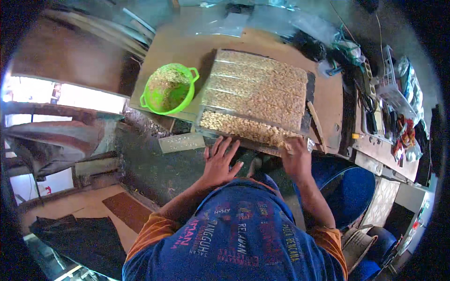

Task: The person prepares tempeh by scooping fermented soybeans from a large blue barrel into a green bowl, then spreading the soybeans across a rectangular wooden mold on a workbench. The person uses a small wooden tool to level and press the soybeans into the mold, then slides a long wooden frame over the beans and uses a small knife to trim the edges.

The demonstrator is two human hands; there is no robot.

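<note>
A wide tray (228, 135) filled with pale grains or chopped pieces lies on the wooden table before me. Clear plastic covers most of its strips, while the strip nearest me is bare. My left hand (220, 161) rests with spread fingers at the tray's near edge, holding nothing. At the near right corner, my right hand (297, 154) has its fingers bent down at the end of the bare strip; whether it pinches some pieces is hidden. A green plastic colander (168, 100) with two handles, partly filled with similar pieces, stands left of the tray.
A curved wooden stick (317, 126) lies right of the tray. Plastic sheets (225, 26) and bags are at the table's far side. A board (181, 142) with scattered bits sits below the colander. A blue barrel (355, 193) stands at my right, near a side shelf with a white rack (397, 95).
</note>
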